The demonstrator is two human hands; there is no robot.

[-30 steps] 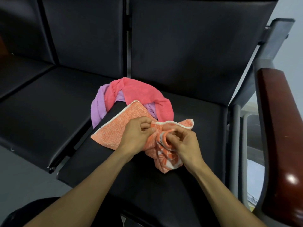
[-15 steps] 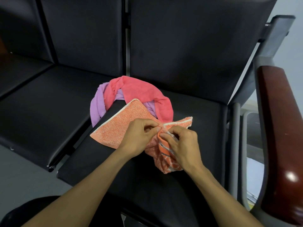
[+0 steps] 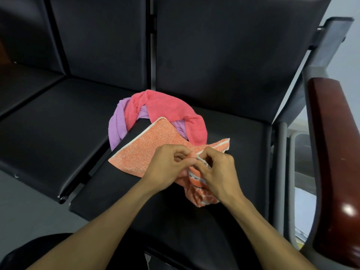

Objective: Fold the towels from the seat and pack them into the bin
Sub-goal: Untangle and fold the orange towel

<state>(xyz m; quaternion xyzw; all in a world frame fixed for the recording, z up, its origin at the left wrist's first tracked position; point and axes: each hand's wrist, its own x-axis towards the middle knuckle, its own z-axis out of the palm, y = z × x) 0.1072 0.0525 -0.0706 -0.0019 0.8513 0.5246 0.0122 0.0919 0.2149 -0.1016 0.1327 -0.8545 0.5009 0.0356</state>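
An orange towel [image 3: 148,151] lies partly spread on the black seat [image 3: 224,129], and everything else is placed from it. The left hand [image 3: 167,168] sits on the towel's middle, its fingers curled and pinching a white-trimmed edge of the cloth. The right hand [image 3: 218,172] meets it just to the towel's right half, fingers bent and pinching the same edge, so the two hands touch at the fingertips. Below the right hand the towel bunches into a crumpled striped fold that reaches toward the seat's front. Behind the orange towel, touching its far corner, a pink towel [image 3: 171,112] curves in an arc, twisted together with a purple towel [image 3: 116,129] that runs down the orange towel's left side. Well to the right of the orange towel stands a reddish-brown wooden armrest [image 3: 335,152] on a grey frame
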